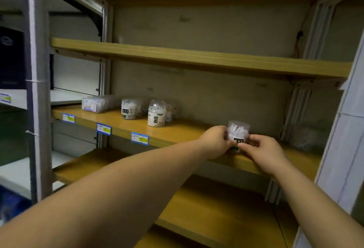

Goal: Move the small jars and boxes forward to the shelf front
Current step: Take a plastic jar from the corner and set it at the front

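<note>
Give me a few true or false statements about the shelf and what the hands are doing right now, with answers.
1. Both hands hold one clear plastic jar of white cotton swabs. True; left hand, right hand.
2. That jar stands at the wooden shelf's front edge. True.
3. The shelf above holds boxes. False: it shows nothing on it.
4. The blue-framed price tags hang on the back wall. False: they sit on the shelf's front edge.
5. The cartoon-labelled clear jar lies tipped over. False: it stands upright.
</note>
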A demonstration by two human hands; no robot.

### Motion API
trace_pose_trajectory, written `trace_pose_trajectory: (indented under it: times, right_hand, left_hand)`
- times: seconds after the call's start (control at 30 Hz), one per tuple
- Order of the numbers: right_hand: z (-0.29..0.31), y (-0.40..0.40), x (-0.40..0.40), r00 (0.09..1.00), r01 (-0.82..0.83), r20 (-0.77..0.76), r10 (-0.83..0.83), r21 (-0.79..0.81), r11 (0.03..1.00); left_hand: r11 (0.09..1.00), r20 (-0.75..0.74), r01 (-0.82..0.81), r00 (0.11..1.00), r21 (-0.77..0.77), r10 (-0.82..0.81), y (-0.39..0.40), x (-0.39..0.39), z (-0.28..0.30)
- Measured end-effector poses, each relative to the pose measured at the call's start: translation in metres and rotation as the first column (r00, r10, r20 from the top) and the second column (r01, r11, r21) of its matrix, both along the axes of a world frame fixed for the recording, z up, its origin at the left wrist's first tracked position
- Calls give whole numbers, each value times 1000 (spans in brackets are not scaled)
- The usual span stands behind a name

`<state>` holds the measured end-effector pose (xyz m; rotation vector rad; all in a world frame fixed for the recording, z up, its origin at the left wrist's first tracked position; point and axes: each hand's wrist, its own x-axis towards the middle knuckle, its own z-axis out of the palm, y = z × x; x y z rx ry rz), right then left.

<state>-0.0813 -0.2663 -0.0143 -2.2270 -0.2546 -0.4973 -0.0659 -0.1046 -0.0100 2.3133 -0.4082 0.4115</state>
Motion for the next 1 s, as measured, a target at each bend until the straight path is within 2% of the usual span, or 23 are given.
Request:
trace_pose_trajectory:
  times: [0.17,0.23,0.37,0.5,0.67,0.83,1.0]
  right_hand:
    - [-1,103,-4,996,-54,69,49,66,996]
    - [0,158,1,995,-61,87,56,59,996]
    - [3,274,21,994,-70,85,68,28,997]
    - [6,359,42,991,-129,31,128,30,991]
    - [-11,392,66,994,-105,-12,106,64,992]
    - [-21,399,77,999,-50,17,50,9,999]
    - [-17,399,76,999,-28,-35,29,24,999]
  left_hand:
    - [1000,98,18,995,8,-19,112,-6,-3]
    - [999,102,35,994,27,-38,172,-4,-1]
    - [995,74,89,994,-39,-86,297,13,2]
    - [993,46,105,994,-57,-103,387,34,1]
    - [992,28,119,993,-42,-118,423,64,-12]
    - [994,49,111,992,19,-112,423,81,-18]
    - [990,-20,140,990,31,-139,426,82,-14]
